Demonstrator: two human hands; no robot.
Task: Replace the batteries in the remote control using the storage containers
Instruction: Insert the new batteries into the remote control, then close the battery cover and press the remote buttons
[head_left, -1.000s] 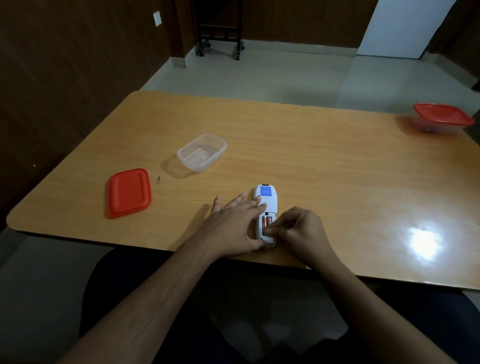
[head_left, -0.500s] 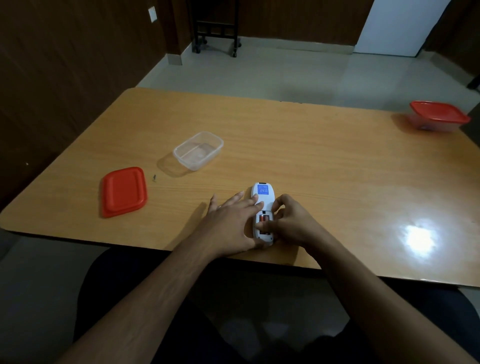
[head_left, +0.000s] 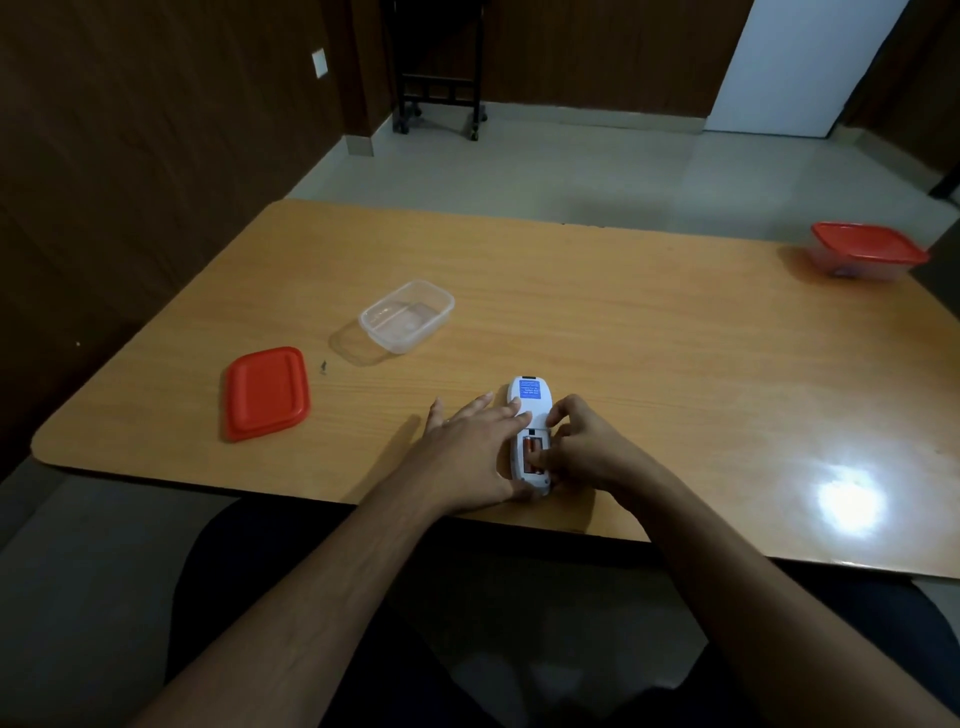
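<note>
A white remote control (head_left: 531, 397) lies face down near the table's front edge, its battery bay open and a battery (head_left: 531, 448) showing inside. My left hand (head_left: 475, 449) lies flat on the remote's left side, holding it against the table. My right hand (head_left: 582, 447) is at the bay, with a fingertip pressed on the battery. An open clear container (head_left: 408, 314) stands to the far left of the remote. Its red lid (head_left: 266, 392) lies flat further left. A second container with a red lid (head_left: 867, 249) sits at the far right corner.
The wooden table (head_left: 649, 353) has a bright light glare at the front right. A tiny dark speck (head_left: 323, 367) lies between the red lid and the clear container. Beyond the table are a tiled floor and a wheeled black stand (head_left: 439, 98).
My right hand's fingers have shifted over the battery bay, and the index finger has lifted up beside the remote. My left hand has stayed on the remote.
</note>
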